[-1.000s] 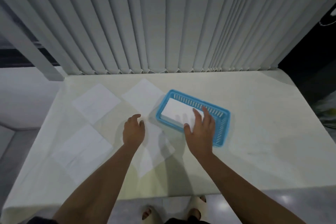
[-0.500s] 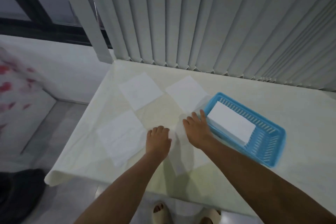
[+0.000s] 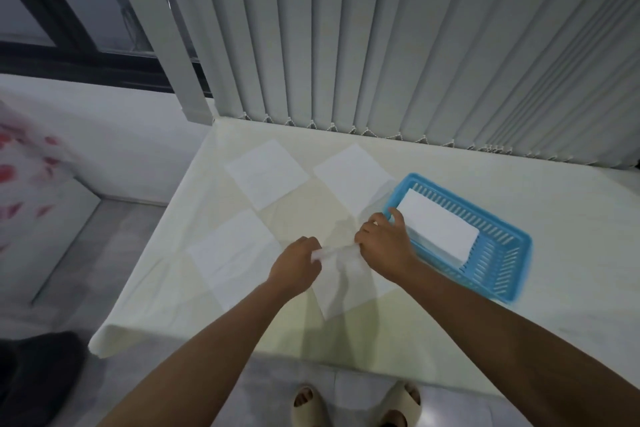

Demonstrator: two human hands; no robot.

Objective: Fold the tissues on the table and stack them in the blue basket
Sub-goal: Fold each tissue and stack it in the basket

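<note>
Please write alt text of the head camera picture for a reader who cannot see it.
Two bare hands, left and right, lift the far edge of a white tissue on a cream table. Three more tissues lie flat to the left; a blue basket at right holds a folded tissue.

1. A blue basket with slotted sides sits on the right.
2. A white folded tissue lies flat inside it.
3. Two open white tissues lie far back: far left tissue and far middle tissue.
4. Another open tissue lies near left.
5. The near middle tissue has its far edge lifted and crumpled.
</note>
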